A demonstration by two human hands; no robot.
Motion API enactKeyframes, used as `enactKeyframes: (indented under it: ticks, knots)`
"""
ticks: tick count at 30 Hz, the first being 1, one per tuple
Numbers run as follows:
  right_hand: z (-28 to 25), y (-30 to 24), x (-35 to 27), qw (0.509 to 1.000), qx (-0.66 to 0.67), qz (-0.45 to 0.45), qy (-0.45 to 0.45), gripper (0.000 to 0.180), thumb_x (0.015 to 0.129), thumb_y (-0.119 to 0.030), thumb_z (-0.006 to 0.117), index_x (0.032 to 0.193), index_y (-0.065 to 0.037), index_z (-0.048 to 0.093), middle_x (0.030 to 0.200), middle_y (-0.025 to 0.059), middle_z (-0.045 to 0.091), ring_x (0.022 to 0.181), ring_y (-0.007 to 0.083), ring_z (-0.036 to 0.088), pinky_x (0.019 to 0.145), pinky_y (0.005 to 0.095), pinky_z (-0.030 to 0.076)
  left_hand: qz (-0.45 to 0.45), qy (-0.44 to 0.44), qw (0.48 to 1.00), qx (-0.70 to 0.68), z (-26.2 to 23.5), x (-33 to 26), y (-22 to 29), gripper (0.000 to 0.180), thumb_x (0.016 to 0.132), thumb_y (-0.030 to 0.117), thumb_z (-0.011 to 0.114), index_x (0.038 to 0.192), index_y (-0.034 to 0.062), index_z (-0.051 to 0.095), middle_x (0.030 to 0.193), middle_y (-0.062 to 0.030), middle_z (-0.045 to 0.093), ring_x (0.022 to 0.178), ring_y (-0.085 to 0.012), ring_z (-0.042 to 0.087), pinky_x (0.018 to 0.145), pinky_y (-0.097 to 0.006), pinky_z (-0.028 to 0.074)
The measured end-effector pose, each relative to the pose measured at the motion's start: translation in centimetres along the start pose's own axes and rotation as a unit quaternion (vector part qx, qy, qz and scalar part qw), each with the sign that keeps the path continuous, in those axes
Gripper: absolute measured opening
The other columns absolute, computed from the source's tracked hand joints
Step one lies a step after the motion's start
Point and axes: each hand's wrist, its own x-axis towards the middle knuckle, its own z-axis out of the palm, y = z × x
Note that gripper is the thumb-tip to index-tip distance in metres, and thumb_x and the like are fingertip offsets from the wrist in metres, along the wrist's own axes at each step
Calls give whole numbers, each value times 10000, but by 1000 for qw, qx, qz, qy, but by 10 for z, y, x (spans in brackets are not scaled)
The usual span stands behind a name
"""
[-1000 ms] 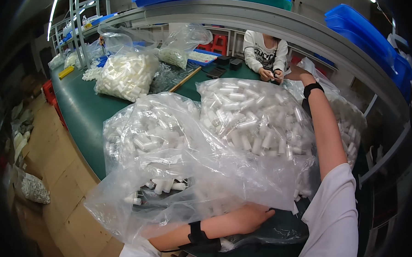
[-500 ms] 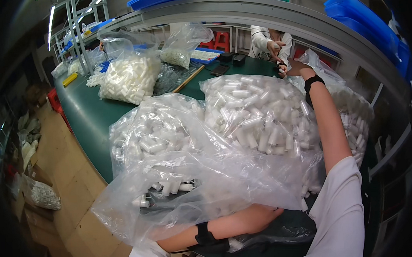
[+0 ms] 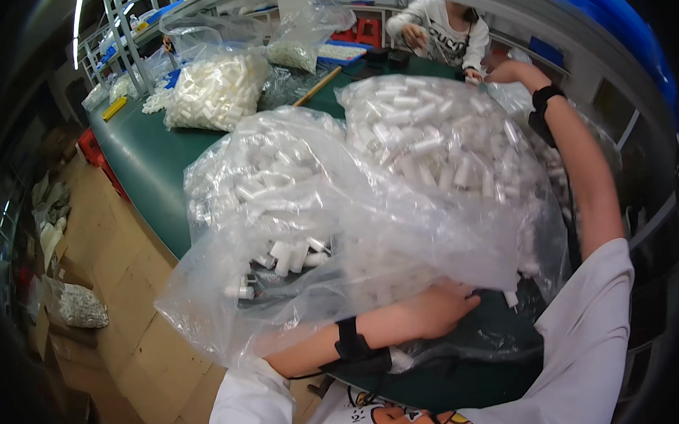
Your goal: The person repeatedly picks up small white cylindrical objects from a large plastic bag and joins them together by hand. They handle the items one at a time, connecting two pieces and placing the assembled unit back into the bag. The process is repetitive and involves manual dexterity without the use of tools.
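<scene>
Left hand: the left hand point(image 3: 435, 312) is lying across the near edge of the green table point(image 3: 136, 156), fingers stretched out flat and loosely together, pressing against the underside of the near plastic bag point(image 3: 302, 221); it is closing on nothing.
Right hand: the right hand point(image 3: 500, 72) is reaching far out over the top of the far plastic bag point(image 3: 442, 143); its fingers are curling behind the bag's far edge, so how far they are spread cannot be told.
Near plastic bag: clear, crumpled, filled with small white plastic tubes point(image 3: 288, 256), and sagging over the table's front edge above the left forearm.
Far plastic bag: also clear and packed with white tubes, sitting just behind and touching the near one.
Wristbands: a black band point(image 3: 350, 340) is sitting on the left wrist, another black band point(image 3: 541, 101) on the right.
Background: a third bag of white parts point(image 3: 213, 89) is resting further along the table, and another person point(image 3: 445, 25) in a white top is working at the far end.
</scene>
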Motion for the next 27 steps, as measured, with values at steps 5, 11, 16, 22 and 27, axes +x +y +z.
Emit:
enactKeyframes:
  ticks: [5,11,16,22,27]
  knots:
    - [-45,-64,-102,979,117,93,-140,271,804,-202,501,910,29,596,825,123,675,681,199,666,590,308,491,65,44,995,58,2,1,-5,293,737,150,570,996,20,526,1019,-166,466,964,-335,495,784,-419,430]
    - [-82,-168,-259,971,55,145,-183,237,801,-151,468,789,47,597,697,122,663,642,197,658,641,322,498,50,-94,993,55,-15,7,-7,289,798,161,563,1066,79,493,1050,-131,446,1062,-310,457,864,-405,418]
    - [-37,-216,-334,940,119,159,-276,224,806,-136,480,803,62,586,690,135,663,628,177,663,609,289,513,73,-111,991,25,-25,16,-19,278,816,102,547,1089,74,500,1111,-131,460,1021,-286,483,858,-357,421]
    - [73,-220,-371,984,123,93,-92,261,760,-191,578,885,37,562,839,210,613,799,357,594,710,397,476,5,-65,998,-2,-25,9,1,503,844,137,541,1302,170,337,1112,-157,450,931,-300,538,820,-366,440]
    - [127,-203,-372,967,174,175,63,325,745,-209,636,912,35,501,877,205,556,835,357,556,733,394,442,-61,-54,994,70,-22,11,8,579,847,173,553,1347,224,266,1114,-174,420,885,-318,566,808,-392,446]
